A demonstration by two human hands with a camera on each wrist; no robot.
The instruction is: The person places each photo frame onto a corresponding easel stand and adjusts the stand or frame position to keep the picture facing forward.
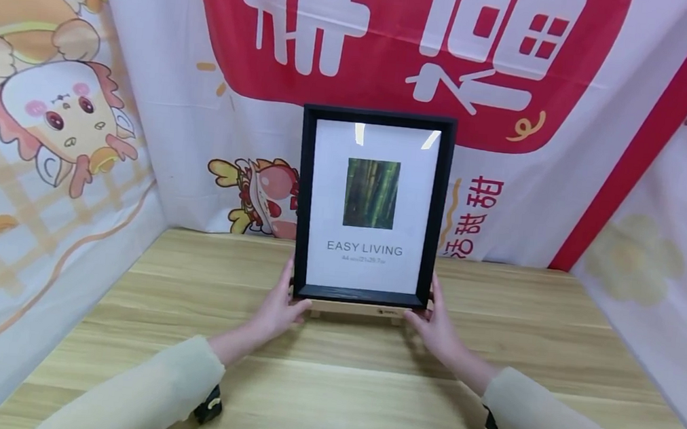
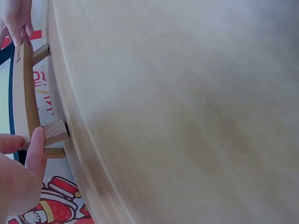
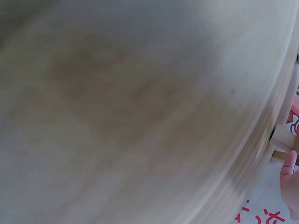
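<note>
A black picture frame (image 1: pixel 370 206) with a white "EASY LIVING" sheet and a small bamboo picture stands upright on the ledge of a light wooden easel (image 1: pixel 356 309). My left hand (image 1: pixel 276 309) grips the ledge's left end, thumb along its front. At the right end my right hand (image 1: pixel 438 325) grips in the same way, its other fingers partly behind the frame. The left wrist view shows the easel's wooden ledge (image 2: pixel 24 93) and short legs close to the tabletop. In the right wrist view, only part of the right hand (image 3: pixel 290 186) shows beside a leg.
The easel stands toward the back of a wood-grain table (image 1: pixel 328 390). Behind it hangs a red and white printed cloth (image 1: pixel 252 138). More printed cloth (image 1: pixel 42 229) covers the left side, and a pale cloth (image 1: pixel 651 269) covers the right.
</note>
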